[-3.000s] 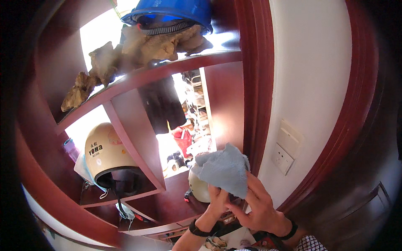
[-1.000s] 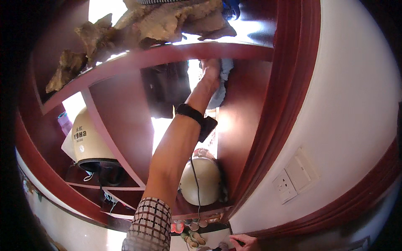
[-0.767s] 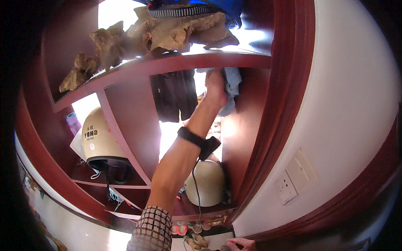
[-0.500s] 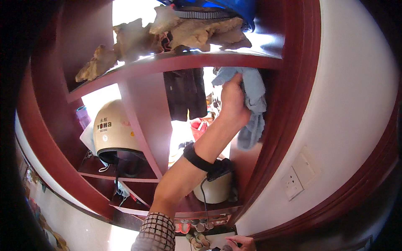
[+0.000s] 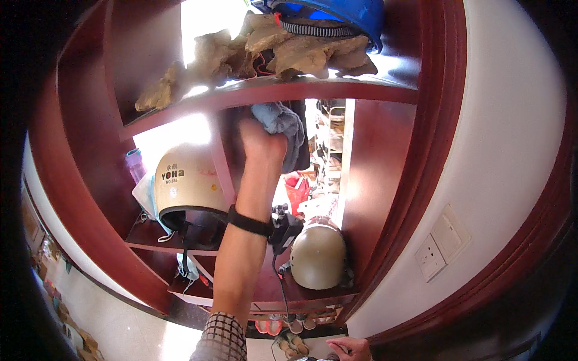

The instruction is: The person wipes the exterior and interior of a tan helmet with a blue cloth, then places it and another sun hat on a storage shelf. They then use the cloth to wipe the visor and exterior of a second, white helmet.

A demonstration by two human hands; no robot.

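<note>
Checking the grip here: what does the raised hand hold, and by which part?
The left hand holds a blue cloth, bunched at its lower left side, against the shelf divider. The right hand appears empty.

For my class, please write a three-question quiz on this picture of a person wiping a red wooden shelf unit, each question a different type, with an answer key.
1. True or false: the left hand presses a blue-grey cloth against the upright divider.
2. Multiple choice: what lies on the top shelf under the blue hard hat? A) books B) brown work gloves C) bottles
3. Fill in: the small cream helmet sits in the compartment to the ____ of the divider.

Key: 1 true; 2 B; 3 right.
</note>
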